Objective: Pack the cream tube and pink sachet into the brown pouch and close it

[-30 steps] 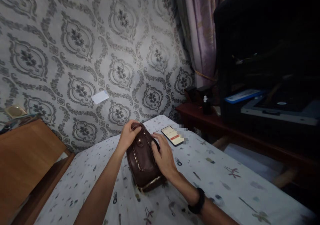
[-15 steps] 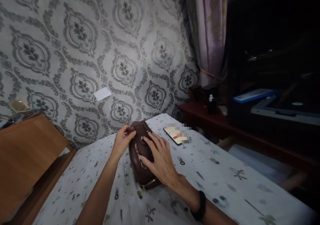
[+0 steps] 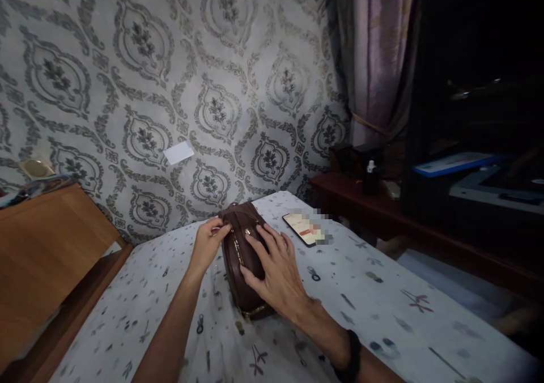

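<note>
A brown leather bag [image 3: 250, 289] lies on the patterned bed sheet, with gold-toned zippers along its top and near edge. My left hand [image 3: 207, 246] pinches, thumb against fingers, at the far end of the bag's top zipper [image 3: 237, 247]; its small pull is mostly hidden by the fingertips. Across the right side of the bag rests my right hand [image 3: 278, 267], open with fingers spread. Its thumb touches beside the near end of that zipper, and its fingertips lie by a small gold clasp [image 3: 247, 232].
A lit phone [image 3: 304, 230] lies on the sheet [image 3: 361, 309] right of the bag. On the left is a wooden headboard-like panel [image 3: 55, 241]. A dark red desk [image 3: 335, 187] holding a small bottle [image 3: 371, 179] stands at right. The patterned wall [image 3: 170, 88] rises behind.
The view has shifted slightly. The gold zipper line shows nearer the bag's far end than before, with my left fingers still at that end. My right hand stays spread on the bag.
</note>
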The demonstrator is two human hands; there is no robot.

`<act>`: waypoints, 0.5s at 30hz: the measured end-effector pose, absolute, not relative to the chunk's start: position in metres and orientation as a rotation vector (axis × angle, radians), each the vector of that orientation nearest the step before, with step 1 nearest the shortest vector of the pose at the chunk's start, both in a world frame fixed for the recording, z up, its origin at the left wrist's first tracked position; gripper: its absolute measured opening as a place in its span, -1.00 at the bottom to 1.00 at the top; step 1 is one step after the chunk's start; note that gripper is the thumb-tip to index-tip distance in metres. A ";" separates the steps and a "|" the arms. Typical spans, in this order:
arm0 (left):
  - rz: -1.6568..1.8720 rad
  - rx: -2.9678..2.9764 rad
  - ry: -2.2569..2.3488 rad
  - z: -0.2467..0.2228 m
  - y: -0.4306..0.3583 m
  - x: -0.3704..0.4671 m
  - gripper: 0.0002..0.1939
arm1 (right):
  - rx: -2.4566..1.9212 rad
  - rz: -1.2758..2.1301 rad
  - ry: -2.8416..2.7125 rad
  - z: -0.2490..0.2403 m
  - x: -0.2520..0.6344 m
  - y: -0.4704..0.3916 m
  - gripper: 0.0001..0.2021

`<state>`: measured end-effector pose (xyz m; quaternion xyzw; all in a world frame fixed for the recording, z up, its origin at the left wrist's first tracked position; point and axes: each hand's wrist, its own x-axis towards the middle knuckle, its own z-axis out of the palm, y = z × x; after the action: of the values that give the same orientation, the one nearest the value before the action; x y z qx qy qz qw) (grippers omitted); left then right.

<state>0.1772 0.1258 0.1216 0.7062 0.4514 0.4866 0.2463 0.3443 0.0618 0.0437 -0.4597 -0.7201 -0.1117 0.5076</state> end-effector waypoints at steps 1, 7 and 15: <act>1.342 1.924 1.240 0.120 0.125 0.178 -0.77 | -1.103 -0.268 -1.733 0.044 0.344 0.062 -0.52; 1.369 1.985 1.249 0.118 0.119 0.182 -0.75 | -1.104 -0.246 -1.743 0.044 0.345 0.062 -0.52; 1.347 2.127 1.247 0.121 0.113 0.181 -0.75 | -1.109 -0.277 -1.762 0.046 0.346 0.061 -0.54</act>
<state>0.1809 0.1126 0.1210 0.7467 0.4376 0.4729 0.1654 0.3455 0.0614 0.0455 -0.4579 -0.7279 -0.1145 0.4974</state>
